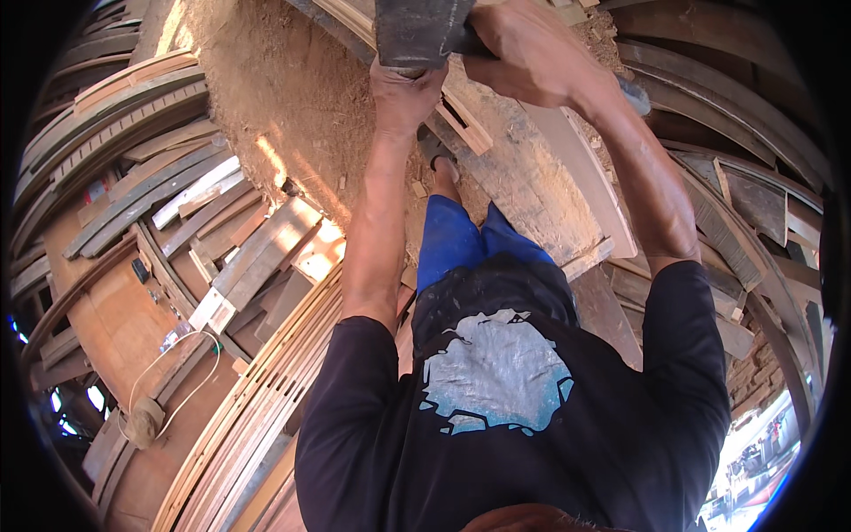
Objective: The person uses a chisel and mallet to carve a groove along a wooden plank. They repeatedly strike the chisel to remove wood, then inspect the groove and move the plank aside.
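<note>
At top: left hand [409,96] and right hand [536,60] at dark block [415,34]; fingers' grip hidden, cannot tell. Slotted timber [479,139] suggests 1 cut made; remainder unclear.

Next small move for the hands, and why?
Probably ease the dark block clear of the left hand: it hides that hand's fingers in this view, so their grip can't be checked. The right hand is beside the block.

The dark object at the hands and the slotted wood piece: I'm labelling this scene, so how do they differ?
The dark object is blackish; the slotted wood piece is pale tan. The dark object looks broad; the slotted wood piece is narrower. Both are straight-edged and close to the left hand.
</note>
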### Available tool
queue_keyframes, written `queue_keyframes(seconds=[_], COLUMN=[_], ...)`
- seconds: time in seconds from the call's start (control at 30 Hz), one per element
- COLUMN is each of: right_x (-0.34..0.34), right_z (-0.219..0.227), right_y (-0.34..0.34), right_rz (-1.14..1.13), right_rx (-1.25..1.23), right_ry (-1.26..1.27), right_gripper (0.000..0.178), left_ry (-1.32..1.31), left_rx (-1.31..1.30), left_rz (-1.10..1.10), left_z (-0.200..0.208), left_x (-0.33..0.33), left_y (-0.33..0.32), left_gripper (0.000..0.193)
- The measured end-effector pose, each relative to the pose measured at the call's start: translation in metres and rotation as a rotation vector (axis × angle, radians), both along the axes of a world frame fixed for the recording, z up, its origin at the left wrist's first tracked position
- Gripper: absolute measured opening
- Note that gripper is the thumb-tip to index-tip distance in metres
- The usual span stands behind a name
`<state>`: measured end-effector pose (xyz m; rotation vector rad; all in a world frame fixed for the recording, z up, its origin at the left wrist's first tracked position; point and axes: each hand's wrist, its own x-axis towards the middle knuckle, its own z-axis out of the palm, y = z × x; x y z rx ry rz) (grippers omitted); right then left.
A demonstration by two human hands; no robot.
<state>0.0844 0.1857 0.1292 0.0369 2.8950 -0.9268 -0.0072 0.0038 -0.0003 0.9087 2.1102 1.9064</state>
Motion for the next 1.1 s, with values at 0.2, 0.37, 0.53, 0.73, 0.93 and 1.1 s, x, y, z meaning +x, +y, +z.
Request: queue_keyframes(seconds=[0.2, 0.37, 0.53, 0.73, 0.93, 1.1], right_x=[0.018, 0.022, 0.026, 0.018, 0.018, 0.024], right_z=[-0.012, -0.019, -0.016, 0.016, 0.024, 0.032], right_y=[0.005, 0.006, 0.010, -0.029, -0.008, -0.011], right_rz=[-0.117, -0.220, -0.253, -0.494, -0.210, -0.166], right_rx=[-0.148, -0.320, -0.320, -0.375, -0.459, -0.811], right_ry=[0.039, 0.232, 0.166, 0.474, 0.624, 0.462], right_gripper=[0.033, 0.032, 0.032, 0.036, 0.041, 0.036], left_ry=[-0.307, -0.291, -0.055, -0.170, -0.314, -0.129], left_rx=[-0.252, -0.447, -1.281, -0.950, -0.175, 0.176], left_rz=[-0.071, -0.044, -0.328, -0.409, -0.038, 0.043], left_z=[0.014, -0.011, -0.031, -0.011, 0.028, 0.015], left_x=[-0.001, 0.016, 0.043, 0.056, 0.033, 0.007], left_y=[-0.022, -0.037, -0.049, -0.074, -0.059, -0.033], left_gripper=[0.021, 0.046, 0.087, 0.066, 0.027, 0.020])
